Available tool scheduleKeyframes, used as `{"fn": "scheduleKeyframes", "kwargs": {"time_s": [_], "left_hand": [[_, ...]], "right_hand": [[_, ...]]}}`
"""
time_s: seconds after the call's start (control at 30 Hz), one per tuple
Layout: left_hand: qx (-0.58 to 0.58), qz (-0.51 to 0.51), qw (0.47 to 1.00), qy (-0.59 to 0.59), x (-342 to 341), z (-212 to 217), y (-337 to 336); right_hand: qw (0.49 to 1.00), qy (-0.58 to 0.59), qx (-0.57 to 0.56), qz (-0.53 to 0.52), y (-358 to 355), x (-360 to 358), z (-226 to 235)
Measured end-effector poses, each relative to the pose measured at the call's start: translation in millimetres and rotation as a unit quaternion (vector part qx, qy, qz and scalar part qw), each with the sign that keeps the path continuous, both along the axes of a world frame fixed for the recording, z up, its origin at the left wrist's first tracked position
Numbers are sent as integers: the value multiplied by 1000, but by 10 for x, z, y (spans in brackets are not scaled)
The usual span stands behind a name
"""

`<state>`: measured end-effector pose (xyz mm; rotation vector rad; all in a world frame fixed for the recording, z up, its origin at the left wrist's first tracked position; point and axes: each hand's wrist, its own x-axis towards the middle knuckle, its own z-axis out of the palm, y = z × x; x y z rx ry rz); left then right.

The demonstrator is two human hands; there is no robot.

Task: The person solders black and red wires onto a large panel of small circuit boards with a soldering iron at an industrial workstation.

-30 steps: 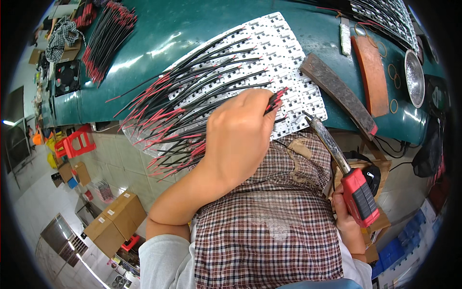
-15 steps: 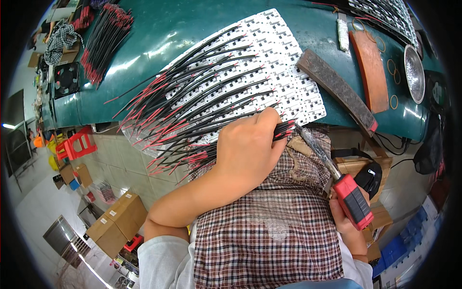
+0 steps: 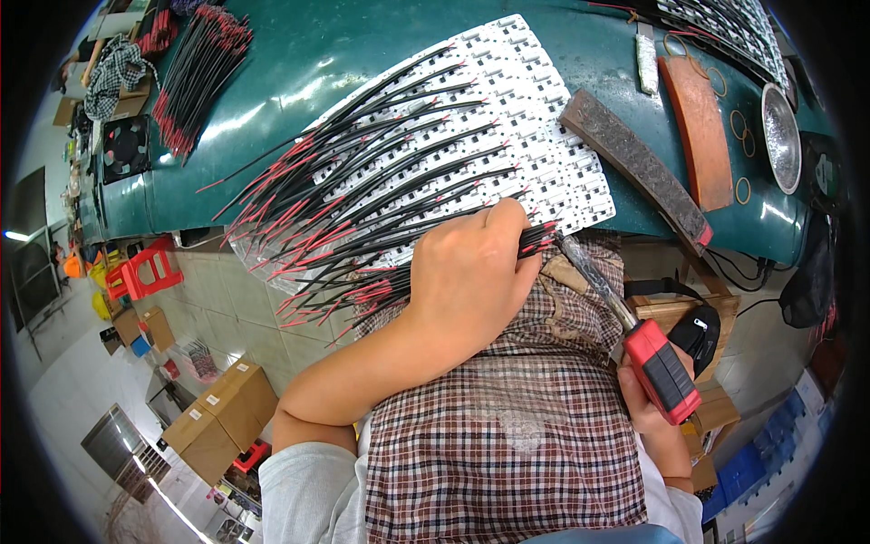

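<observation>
My left hand [image 3: 471, 263] is closed round a bundle of short black wires with red ends [image 3: 536, 238], near the table's front edge. Its wire tips stick out to the right of my fingers. In my right hand [image 3: 645, 394] is a soldering iron [image 3: 664, 372] with a red and black handle, its dark tip pointing up-left, close beside the wire ends. Beyond my left hand lies a white sheet of small circuit boards [image 3: 535, 109]. Rows of black wires [image 3: 390, 172] run over the sheet, their red free ends fanning out to the left.
On the green table [image 3: 272, 54], a dark bar [image 3: 634, 168] touches the sheet's right side. Further right are an orange-brown block [image 3: 696, 136], rubber bands [image 3: 743, 190] and a metal bowl [image 3: 780, 136]. A wire pile [image 3: 199, 77] and a small fan [image 3: 125, 150] sit left.
The soldering iron and my right hand have shifted very slightly up and left. My left hand and the wire bundle have moved barely to the right.
</observation>
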<state>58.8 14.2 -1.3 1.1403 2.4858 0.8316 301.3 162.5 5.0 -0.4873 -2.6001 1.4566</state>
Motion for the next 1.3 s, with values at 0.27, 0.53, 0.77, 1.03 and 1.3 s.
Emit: {"fn": "scheduleKeyframes", "kwargs": {"time_s": [0.27,0.53,0.77,1.03,1.3], "left_hand": [[-10,-4,1000,10,-9,-3,9],[-1,-11,1000,8,-29,-13,-7],[-13,-18,1000,9,-25,-11,-3],[-16,-21,1000,10,-36,-14,2],[1,-28,1000,-3,-64,-11,-6]], "right_hand": [[999,3,4,-42,-32,-7,30],[1000,-12,-15,-21,-20,59,13],[1000,2,-9,-11,-13,45,-6],[993,-30,-10,-114,-80,417,-112],[949,-28,135,-282,145,-100,-77]]}}
